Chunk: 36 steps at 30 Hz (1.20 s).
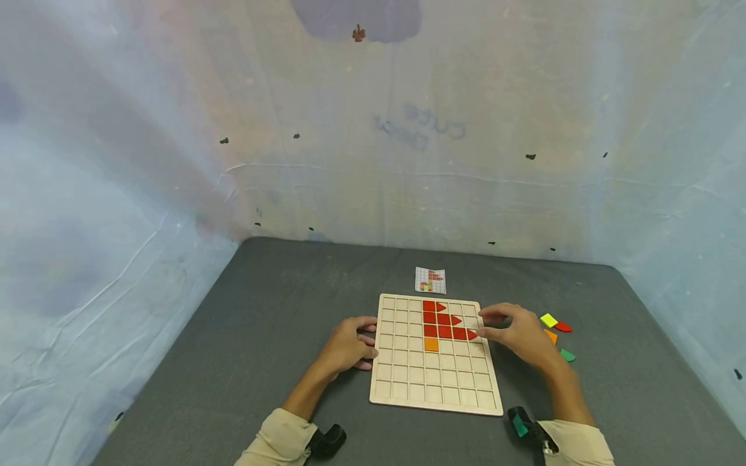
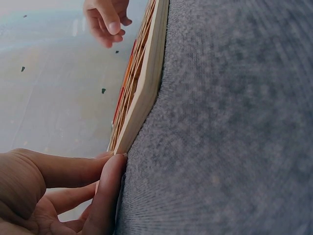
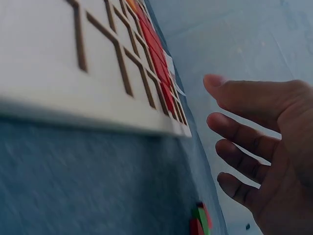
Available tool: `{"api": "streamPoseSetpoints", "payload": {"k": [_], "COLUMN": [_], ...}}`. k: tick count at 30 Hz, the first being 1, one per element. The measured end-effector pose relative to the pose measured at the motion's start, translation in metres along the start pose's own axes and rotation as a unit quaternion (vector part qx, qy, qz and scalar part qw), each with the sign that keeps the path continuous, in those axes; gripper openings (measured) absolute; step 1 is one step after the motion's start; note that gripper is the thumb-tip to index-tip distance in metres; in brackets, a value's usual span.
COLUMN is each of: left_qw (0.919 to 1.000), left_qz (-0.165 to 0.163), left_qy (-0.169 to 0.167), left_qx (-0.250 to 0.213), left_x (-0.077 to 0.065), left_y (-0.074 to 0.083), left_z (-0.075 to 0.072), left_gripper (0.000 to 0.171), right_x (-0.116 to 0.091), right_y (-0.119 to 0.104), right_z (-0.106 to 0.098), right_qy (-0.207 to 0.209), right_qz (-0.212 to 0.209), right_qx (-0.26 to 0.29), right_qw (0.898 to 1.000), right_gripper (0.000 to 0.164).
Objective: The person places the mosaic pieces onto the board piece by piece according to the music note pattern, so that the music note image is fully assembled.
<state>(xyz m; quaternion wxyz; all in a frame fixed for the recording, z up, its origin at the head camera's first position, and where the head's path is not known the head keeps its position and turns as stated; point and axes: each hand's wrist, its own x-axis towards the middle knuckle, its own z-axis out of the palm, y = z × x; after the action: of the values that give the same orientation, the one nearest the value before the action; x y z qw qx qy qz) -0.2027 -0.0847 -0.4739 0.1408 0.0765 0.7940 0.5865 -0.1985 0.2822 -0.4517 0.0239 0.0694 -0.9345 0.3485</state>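
A wooden grid board [image 1: 408, 393] lies on the dark grey surface. Red pieces [image 1: 445, 332] fill cells in three of its rows, with an orange square [image 1: 430, 344] just below. At the board's left edge, my left hand [image 1: 346, 346] grips the rim between thumb and fingers, as the left wrist view shows close up. My right hand [image 1: 519, 330] hovers at the board's right edge, beside the lowest red row's pointed end. Its fingers [image 3: 242, 134] are apart and loosely bent, holding nothing in the right wrist view.
Behind the board lies a small pattern card [image 1: 430, 280]. To the right of my right hand are loose pieces: a yellow one [image 1: 548, 320], a red one [image 1: 563, 327], an orange one [image 1: 550, 336] and a green one [image 1: 567, 355]. A cloth wall [image 1: 373, 194] rises behind the table.
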Motion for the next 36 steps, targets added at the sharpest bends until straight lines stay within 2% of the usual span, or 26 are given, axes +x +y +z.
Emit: {"api": "streamPoseSetpoints", "payload": {"k": [9, 19, 36], "left_qw": [1.0000, 1.0000, 1.0000], "left_qz": [0.003, 0.002, 0.004], "left_qy": [-0.001, -0.003, -0.001], "left_qx": [0.002, 0.003, 0.002], "left_x": [-0.001, -0.001, -0.001], "left_y": [-0.001, -0.003, -0.003], "left_z": [0.000, 0.000, -0.001], "left_gripper": [0.065, 0.066, 0.066], "right_x": [-0.010, -0.018, -0.019], "right_y": [0.018, 0.036, 0.054], "right_z": [-0.018, -0.029, -0.040], "right_qy": [0.009, 0.000, -0.035], "right_qz": [0.004, 0.042, 0.085], "right_qx": [-0.012, -0.044, -0.051], "right_qw": [1.000, 0.998, 0.994], "right_gripper": [0.044, 0.049, 0.042]}}
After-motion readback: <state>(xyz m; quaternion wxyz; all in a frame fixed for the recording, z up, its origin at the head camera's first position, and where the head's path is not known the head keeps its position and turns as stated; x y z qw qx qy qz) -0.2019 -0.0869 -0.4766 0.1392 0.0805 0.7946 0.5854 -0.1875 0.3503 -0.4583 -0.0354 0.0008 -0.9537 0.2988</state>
